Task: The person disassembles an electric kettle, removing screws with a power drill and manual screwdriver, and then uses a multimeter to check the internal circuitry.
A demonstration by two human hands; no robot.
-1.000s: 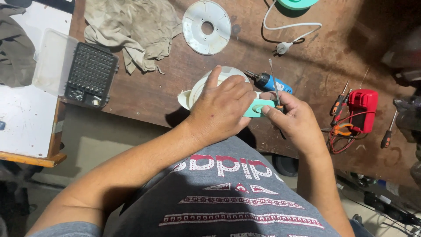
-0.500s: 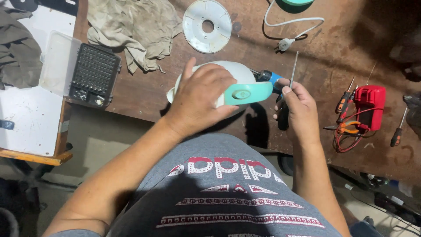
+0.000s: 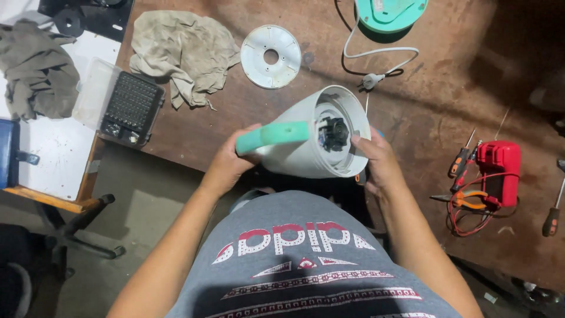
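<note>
Hands: two, left hand [image 3: 226, 162] and right hand [image 3: 376, 159].
Kettle body [image 3: 306, 150], white with green handle: one.
Kettle base [image 3: 391, 13], green, with cord: one.
Round white disc [image 3: 271, 56]: one.
Rags: two, one on the bench [image 3: 182, 50], one on the white table [image 3: 36, 68].
Bit case [image 3: 130, 109], open: one.
Red meter [image 3: 499, 171]: one.
Screwdrivers: at least two, one beside the meter [image 3: 460, 160], one at the right edge [image 3: 552, 219].
Pliers [image 3: 462, 199], orange-handled: one.
</note>
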